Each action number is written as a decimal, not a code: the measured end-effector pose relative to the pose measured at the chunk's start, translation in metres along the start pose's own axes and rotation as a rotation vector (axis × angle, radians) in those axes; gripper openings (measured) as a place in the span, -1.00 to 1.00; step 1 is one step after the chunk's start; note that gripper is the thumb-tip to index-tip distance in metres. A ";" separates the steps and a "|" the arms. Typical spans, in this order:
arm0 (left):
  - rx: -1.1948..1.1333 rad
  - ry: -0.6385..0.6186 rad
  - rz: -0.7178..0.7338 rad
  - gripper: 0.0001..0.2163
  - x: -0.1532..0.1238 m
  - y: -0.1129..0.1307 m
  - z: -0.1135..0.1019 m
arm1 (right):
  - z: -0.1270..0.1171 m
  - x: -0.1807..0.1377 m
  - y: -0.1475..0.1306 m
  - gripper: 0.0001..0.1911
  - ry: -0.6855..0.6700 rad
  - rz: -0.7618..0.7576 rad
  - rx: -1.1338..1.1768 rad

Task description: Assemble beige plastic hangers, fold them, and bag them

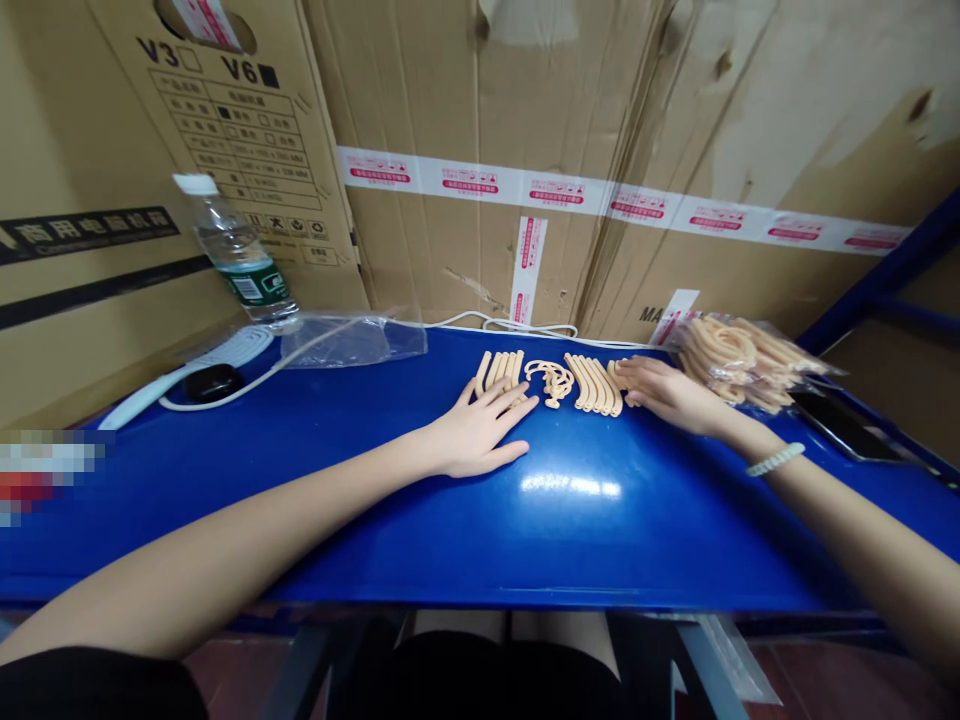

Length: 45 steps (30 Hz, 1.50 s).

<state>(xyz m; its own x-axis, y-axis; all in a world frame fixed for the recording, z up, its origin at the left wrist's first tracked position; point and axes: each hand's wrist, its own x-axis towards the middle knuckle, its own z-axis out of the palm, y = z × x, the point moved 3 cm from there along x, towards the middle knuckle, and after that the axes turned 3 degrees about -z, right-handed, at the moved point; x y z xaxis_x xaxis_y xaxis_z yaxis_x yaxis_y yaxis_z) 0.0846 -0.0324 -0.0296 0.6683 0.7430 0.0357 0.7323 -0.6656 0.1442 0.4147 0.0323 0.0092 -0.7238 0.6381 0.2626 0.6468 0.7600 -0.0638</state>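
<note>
My left hand (484, 432) lies with fingers spread, its fingertips over the lower ends of a row of short beige strips (501, 368). My right hand (667, 392) reaches in from the right, its fingers stretched over another small group of beige pieces (618, 376), partly covered by the fingertips. Between the hands is a cluster of thin, curled beige pieces (551, 380). Just right of it, several curved beige strips (594, 385) sit side by side, small holes showing at their near ends. Neither hand visibly lifts anything.
Clear plastic bags of beige coiled pieces (739, 355) lie at the right, near a dark phone (847, 425). To the left are a water bottle (244, 260), a light blue handled object (161, 385), a black object (214, 381), a white cable and a plastic bag (360, 342). Cardboard (465, 250) backs the blue table (420, 540).
</note>
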 end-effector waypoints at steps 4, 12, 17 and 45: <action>0.004 0.011 0.002 -0.36 0.001 0.000 0.002 | 0.019 -0.015 -0.005 -0.49 -0.001 0.033 0.015; 0.021 -0.016 -0.015 -0.36 0.001 0.001 0.002 | 0.018 -0.023 0.022 -0.43 0.013 0.111 -0.032; 0.006 -0.022 -0.020 -0.35 0.002 0.001 0.002 | -0.002 -0.024 0.035 -0.34 0.020 0.189 -0.057; -0.047 0.004 -0.100 -0.25 0.040 -0.034 0.007 | 0.042 0.049 -0.094 -0.09 0.025 0.001 -0.091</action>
<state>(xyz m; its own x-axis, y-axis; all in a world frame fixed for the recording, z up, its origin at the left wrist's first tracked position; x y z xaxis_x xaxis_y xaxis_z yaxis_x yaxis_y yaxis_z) 0.0871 0.0193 -0.0405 0.5919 0.8057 0.0223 0.7882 -0.5844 0.1931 0.3084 -0.0029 -0.0126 -0.7176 0.6347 0.2866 0.6675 0.7442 0.0231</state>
